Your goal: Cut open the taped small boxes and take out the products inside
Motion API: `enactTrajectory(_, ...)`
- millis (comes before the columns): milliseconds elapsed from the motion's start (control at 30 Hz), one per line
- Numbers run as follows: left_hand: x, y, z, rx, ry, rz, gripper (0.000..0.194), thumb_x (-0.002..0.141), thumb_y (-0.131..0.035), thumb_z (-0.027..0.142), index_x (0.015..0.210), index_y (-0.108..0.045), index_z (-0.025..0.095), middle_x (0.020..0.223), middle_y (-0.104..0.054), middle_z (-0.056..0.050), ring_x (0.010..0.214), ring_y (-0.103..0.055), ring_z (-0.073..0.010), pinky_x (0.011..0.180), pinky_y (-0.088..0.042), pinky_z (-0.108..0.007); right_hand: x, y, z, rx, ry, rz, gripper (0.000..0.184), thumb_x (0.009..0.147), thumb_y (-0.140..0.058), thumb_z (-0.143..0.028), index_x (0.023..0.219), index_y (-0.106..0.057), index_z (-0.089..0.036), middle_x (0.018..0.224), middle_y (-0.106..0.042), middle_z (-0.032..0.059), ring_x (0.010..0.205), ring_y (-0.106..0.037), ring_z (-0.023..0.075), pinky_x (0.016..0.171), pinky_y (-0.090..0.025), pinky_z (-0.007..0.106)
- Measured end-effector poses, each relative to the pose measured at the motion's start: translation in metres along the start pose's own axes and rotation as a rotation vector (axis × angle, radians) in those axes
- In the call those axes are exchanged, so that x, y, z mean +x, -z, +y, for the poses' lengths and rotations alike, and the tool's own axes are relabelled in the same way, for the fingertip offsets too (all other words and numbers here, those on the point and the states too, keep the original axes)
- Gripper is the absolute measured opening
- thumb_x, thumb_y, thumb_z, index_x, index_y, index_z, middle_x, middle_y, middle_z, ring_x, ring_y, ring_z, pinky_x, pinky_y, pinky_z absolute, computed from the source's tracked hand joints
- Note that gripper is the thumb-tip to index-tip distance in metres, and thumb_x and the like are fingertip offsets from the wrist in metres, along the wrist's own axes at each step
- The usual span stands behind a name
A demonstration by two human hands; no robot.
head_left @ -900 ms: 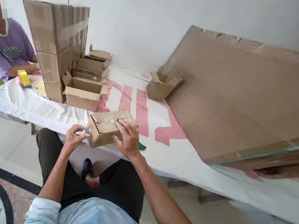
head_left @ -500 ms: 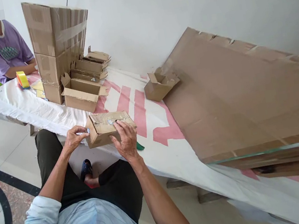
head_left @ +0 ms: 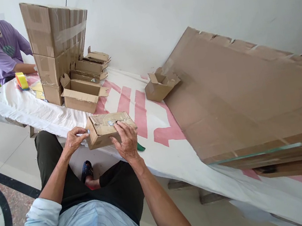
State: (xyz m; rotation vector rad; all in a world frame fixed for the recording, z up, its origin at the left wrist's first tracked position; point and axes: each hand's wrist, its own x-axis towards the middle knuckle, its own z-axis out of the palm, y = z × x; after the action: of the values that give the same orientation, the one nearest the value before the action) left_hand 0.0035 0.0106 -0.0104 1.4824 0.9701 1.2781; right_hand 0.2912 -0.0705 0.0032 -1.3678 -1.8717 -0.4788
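Note:
A small closed cardboard box (head_left: 105,139) lies at the near edge of the cloth-covered table, its top torn and ridged, with a bluish-white patch on it. My right hand (head_left: 126,138) grips the box's right part, fingers on top and thumb on the near side. At the box's left end, my left hand (head_left: 75,139) pinches a small bluish-white piece (head_left: 88,131) between thumb and forefinger; whether it is stuck to the box I cannot tell. Part of a green curved object (head_left: 141,147) shows beside my right hand.
Open cardboard boxes (head_left: 80,101) stand behind, against a tall stack of taped boxes (head_left: 41,35). Another open box (head_left: 158,89) leans by a large cardboard sheet (head_left: 241,102) at right. A tape roll (head_left: 22,80) lies near a person in a purple shirt (head_left: 0,49).
My hands and the small box stay almost as they were. The whole view has shifted slightly, and the other person's arm has moved a little.

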Motion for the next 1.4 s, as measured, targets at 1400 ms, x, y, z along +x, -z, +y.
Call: enactTrajectory(1400,-0.040,0.101,0.041,0.179,0.115,0.479,0.013,0.072,-0.078,0.028,0.079,-0.086,0.021,0.077,-0.082,-0.006,0.071,-0.078,-0.0180,0.066,-0.062,-0.026,0.014,0.005,-0.027,0.029,-0.113,0.006,0.051,0.116,-0.059,-0.048,0.160,-0.067,-0.023,0.157,-0.070,0.0223,0.152,-0.062,0.0456,0.130,-0.044,0.074)
